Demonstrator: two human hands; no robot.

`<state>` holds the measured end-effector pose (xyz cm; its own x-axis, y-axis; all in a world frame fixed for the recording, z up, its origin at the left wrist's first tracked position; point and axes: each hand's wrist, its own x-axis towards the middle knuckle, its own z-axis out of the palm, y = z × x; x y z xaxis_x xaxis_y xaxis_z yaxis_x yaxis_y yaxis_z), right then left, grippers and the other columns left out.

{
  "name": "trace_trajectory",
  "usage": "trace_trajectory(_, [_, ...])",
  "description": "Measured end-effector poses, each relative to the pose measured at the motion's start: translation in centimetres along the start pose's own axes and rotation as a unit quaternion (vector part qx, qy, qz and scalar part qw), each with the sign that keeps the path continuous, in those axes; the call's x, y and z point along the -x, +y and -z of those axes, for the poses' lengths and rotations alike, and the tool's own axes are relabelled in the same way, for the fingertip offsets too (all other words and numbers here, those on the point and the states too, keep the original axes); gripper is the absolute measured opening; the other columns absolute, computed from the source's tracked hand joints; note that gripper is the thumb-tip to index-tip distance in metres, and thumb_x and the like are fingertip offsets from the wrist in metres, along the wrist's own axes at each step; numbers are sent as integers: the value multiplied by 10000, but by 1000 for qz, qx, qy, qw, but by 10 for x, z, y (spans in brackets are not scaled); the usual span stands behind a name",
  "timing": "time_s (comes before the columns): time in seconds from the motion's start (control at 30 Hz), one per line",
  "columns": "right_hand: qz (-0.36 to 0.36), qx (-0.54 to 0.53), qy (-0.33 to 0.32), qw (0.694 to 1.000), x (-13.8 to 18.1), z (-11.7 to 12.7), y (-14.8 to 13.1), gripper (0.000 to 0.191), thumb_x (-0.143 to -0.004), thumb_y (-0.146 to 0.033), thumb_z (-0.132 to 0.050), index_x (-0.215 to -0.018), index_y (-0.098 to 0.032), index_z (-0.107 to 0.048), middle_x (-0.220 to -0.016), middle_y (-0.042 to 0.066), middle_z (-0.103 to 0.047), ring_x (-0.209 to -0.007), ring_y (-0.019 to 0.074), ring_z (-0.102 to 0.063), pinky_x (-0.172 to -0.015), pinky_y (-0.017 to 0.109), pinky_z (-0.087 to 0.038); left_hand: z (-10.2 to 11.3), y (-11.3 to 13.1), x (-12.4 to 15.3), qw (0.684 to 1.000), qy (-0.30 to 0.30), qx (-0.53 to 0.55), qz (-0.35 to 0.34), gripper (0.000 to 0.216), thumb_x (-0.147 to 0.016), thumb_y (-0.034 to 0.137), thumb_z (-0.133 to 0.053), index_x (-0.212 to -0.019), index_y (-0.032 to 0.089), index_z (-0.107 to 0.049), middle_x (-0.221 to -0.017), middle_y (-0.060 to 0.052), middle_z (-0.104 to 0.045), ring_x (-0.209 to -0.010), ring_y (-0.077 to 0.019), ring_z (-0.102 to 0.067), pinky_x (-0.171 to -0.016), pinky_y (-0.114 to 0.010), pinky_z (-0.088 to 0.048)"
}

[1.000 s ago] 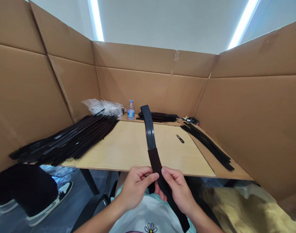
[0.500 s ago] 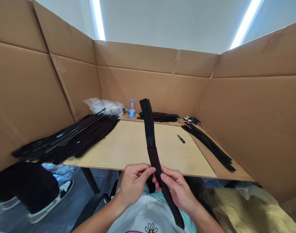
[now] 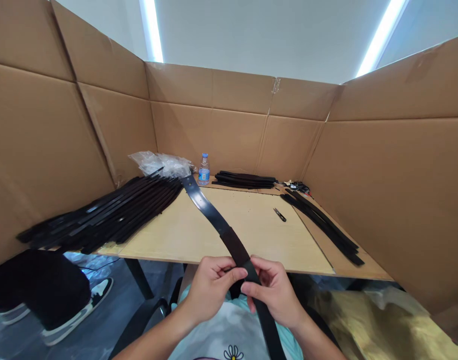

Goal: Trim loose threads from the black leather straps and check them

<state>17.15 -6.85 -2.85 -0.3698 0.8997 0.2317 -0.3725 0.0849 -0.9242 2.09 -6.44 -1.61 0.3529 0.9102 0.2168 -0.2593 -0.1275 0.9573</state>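
Both of my hands pinch one long black strap [image 3: 213, 217] in front of my chest, just below the near edge of the wooden table [image 3: 198, 235]. My left hand [image 3: 209, 287] grips it with thumb and fingers closed. My right hand [image 3: 274, 290] holds it right beside, thumb on top. The strap's glossy far end leans up and to the left over the table, toward the big pile of black straps [image 3: 101, 217]. Its lower end runs down past my right wrist and out of view.
Cardboard walls [image 3: 229, 120] enclose the table on three sides. A water bottle [image 3: 203, 170] and a crumpled plastic bag [image 3: 161, 164] stand at the back. More black straps lie at the back [image 3: 246, 180] and along the right [image 3: 322, 225]. Small snips [image 3: 279, 214] rest nearby. Someone's shoe [image 3: 74, 312] shows lower left.
The strap's upper end has swung from nearly upright down to the left, toward the big pile. My hands stayed in about the same place, still pinching it.
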Motion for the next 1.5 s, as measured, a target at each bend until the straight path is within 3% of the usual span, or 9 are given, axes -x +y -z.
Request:
trace_trajectory(0.13, [12,35,19,999,3,-2,1,184,-751,-284,-758,-879,-159,-718,-748,9,-569,-548,106,-568,-360,174,-520,3,-2,-2,1000,20,-17,3,278,-760,357,-720,-655,100,-717,-558,-25,-650,-530,-140,-599,-519,-212,-449])
trace_trajectory(0.3, [-18,22,11,1000,4,2,5,294,-848,-420,-647,-908,-132,-640,-642,43,-669,-412,98,-588,-326,138,-422,-1,-2,-2,997,-50,60,27,364,-804,378,-668,-557,130,-569,-480,11,-542,-438,-187,-632,-455,-248,-441])
trace_trajectory(0.4, [-41,1,20,999,2,5,5,360,-854,-486,-611,-838,-126,-619,-583,50,-671,-417,132,-620,-348,171,-450,-3,-1,-1,994,-76,70,29,371,-829,370,-639,-554,145,-532,-475,-1,-554,-473,-206,-654,-484,-261,-460])
trace_trajectory(0.63, [-75,49,51,995,0,5,2,445,-845,-534,-593,-653,-135,-552,-466,-17,-568,-303,52,-458,-288,131,-281,-3,-3,-2,998,-36,12,41,329,-778,401,-694,-634,106,-681,-588,-75,-686,-577,-214,-660,-587,-297,-514])
trace_trajectory(0.8, [-85,77,85,990,-1,5,7,508,-830,-601,-560,-600,-151,-509,-406,-45,-497,-264,57,-434,-256,132,-225,-5,-11,-4,1000,1,-2,29,308,-757,406,-713,-658,115,-708,-602,-71,-706,-634,-225,-665,-584,-284,-509])
trace_trajectory(1.03, [-58,72,103,990,-6,2,9,551,-836,-612,-541,-591,-120,-584,-462,1,-552,-335,63,-461,-342,170,-334,-2,-17,-9,998,2,48,44,337,-794,419,-671,-649,116,-645,-528,-64,-674,-474,-188,-609,-549,-301,-496])
trace_trajectory(1.27, [2,62,84,995,-5,5,8,355,-813,-470,-665,-861,-131,-757,-674,55,-665,-533,105,-517,-483,226,-417,7,-20,-12,993,114,-19,10,368,-750,416,-717,-542,126,-624,-482,3,-590,-454,-108,-500,-460,-211,-394])
trace_trajectory(1.43, [45,61,69,995,-5,10,15,394,-726,-300,-785,-1110,-239,-716,-822,37,-688,-718,141,-594,-655,264,-523,10,-15,-12,999,34,21,3,290,-671,366,-800,-762,102,-725,-698,-53,-700,-676,-181,-627,-652,-258,-509])
trace_trajectory(1.5, [38,53,55,996,-5,13,16,481,-673,-266,-824,-1136,-244,-698,-770,5,-632,-662,122,-569,-589,236,-534,12,-13,-12,999,-3,44,15,333,-663,365,-805,-839,93,-734,-753,-78,-719,-667,-202,-643,-635,-291,-527])
